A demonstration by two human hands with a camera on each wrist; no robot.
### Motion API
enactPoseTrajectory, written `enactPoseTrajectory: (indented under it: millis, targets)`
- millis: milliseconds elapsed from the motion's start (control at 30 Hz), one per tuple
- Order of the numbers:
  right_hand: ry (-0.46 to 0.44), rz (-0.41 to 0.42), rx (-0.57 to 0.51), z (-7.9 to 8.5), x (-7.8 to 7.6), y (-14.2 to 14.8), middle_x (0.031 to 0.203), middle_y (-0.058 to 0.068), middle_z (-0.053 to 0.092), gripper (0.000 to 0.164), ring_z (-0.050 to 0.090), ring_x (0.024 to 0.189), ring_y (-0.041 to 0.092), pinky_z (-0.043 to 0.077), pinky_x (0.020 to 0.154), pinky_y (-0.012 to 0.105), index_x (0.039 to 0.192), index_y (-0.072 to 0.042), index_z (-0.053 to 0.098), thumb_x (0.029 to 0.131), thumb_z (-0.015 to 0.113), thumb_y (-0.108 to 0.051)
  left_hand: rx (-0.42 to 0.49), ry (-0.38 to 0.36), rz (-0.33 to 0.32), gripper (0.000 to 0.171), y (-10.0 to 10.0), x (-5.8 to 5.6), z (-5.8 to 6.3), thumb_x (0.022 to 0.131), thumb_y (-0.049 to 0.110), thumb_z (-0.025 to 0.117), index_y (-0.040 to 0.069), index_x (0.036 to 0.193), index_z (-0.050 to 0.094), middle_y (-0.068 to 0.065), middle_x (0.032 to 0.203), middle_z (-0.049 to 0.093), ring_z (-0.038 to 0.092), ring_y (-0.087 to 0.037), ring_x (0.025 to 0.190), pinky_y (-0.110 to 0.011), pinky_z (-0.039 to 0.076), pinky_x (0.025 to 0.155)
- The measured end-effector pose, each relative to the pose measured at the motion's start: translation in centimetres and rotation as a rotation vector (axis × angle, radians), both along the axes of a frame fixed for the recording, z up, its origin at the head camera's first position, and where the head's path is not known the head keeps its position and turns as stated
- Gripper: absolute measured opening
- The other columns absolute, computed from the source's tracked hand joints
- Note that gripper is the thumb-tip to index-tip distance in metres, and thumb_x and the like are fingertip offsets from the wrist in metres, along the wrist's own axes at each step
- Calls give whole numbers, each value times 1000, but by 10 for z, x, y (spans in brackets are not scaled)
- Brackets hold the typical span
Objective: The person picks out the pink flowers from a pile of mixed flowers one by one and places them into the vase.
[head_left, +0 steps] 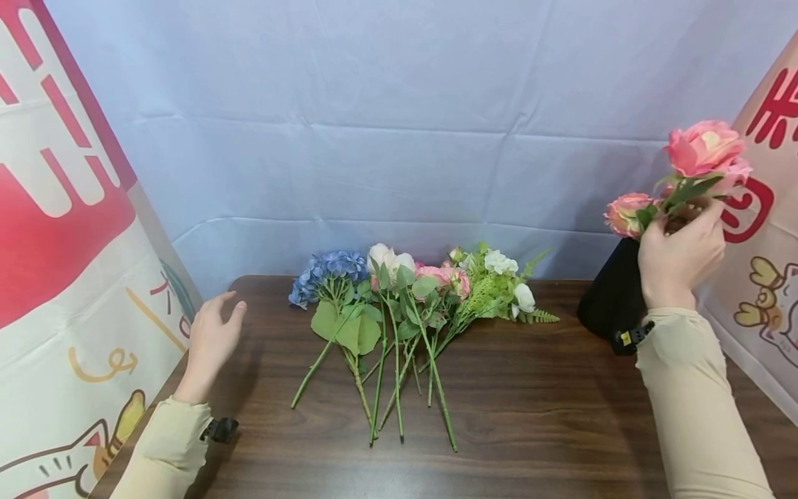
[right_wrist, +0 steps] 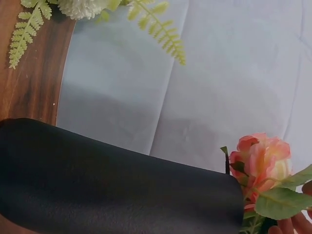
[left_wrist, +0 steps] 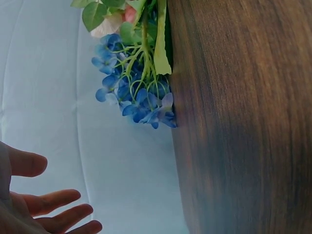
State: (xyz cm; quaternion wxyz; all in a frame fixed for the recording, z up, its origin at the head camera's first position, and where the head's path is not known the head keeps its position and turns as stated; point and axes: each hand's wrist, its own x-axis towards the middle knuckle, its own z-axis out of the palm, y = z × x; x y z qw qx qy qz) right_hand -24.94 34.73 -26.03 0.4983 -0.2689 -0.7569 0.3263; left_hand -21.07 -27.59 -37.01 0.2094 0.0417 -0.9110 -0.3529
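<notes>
Right hand (head_left: 682,253) pinches the big pink rose (head_left: 707,149) by its stem, below the leaves, at the mouth of the black vase (head_left: 614,291); can't tell how deep the stem sits. Looks light to me: stiff, springy stem, soft petals that'd likely crease if squeezed, so I'd grip the stem, not the bloom. Vase looks smooth, maybe slippery; I'd steady it round the body. Left hand (head_left: 215,333) is free, fingers relaxed, above the worktop's (head_left: 530,409) left side.
</notes>
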Motion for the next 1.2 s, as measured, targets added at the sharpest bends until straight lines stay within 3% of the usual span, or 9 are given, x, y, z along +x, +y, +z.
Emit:
enactPoseTrajectory:
  millis: [100,267,367,567,800,900,1067,1200]
  targets:
    - [10,15,26,1,1,-2,104,-10,54,43,56,113,24,40,101,41,125,-24,52,85,56,-42,4,3,-1,47,-1,0,0,99,27,44,-5,133,48,-31,138,42,35,-49,130,-60,26,106]
    - [105,30,122,-1,0,-5,113,10,58,52,53,116,28,39,102,43,126,-21,53,84,57,-50,4,-1,-5,48,-1,1,-1,99,28,44,-5,134,47,-31,139,42,34,-50,129,-62,26,104]
    - [180,30,171,-1,0,-6,115,15,59,49,54,115,28,40,102,41,124,-17,58,86,56,-48,3,-1,-8,48,-1,1,-2,99,29,43,-5,134,47,-32,139,42,34,-50,129,-62,26,104]
    - [210,37,186,3,2,-7,110,7,57,42,52,112,26,36,101,33,115,-11,67,87,58,-40,2,-1,-7,48,-1,0,-1,99,28,43,-5,134,47,-32,138,42,35,-50,129,-62,26,104]
    - [330,107,155,2,2,-8,111,-6,62,37,57,112,16,39,100,24,115,-19,62,83,63,-37,-4,-15,-3,49,-1,1,-1,99,31,43,-3,135,47,-31,140,41,34,-50,130,-62,27,104]
    - [343,90,139,2,3,-8,111,-2,66,36,60,111,13,41,100,22,114,-22,62,83,63,-41,-5,-22,-2,49,-1,1,-1,99,32,42,-2,135,47,-30,141,40,34,-50,130,-62,27,103]
    - [316,30,144,-1,5,-4,103,5,69,36,62,107,20,43,98,27,111,-21,68,84,64,-45,0,-30,-4,49,0,2,0,99,31,42,-2,136,46,-31,140,40,33,-51,129,-63,26,103]
    - [301,12,139,-4,6,0,87,-17,57,38,60,103,26,42,97,31,109,-21,70,83,65,-47,-4,-29,-3,49,0,2,0,100,30,41,-2,136,46,-31,140,40,33,-51,129,-63,27,103]
